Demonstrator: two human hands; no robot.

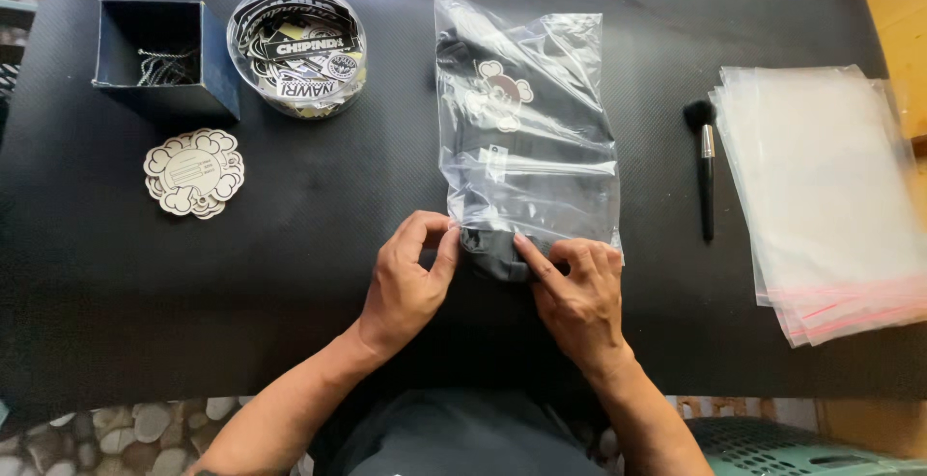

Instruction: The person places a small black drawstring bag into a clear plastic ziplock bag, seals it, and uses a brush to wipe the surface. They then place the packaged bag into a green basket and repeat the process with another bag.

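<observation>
Small home packing station: black mat [290, 244], bag stack [821, 196], sticker tub [296, 48].

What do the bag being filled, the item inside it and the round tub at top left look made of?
Bag: thin clear plastic film, glossy, creased, see-through. Item inside: black fabric, probably a folded garment, matte and soft where it sticks out between the left hand and right hand. Round tub: rigid transparent plastic, contents visible.
</observation>
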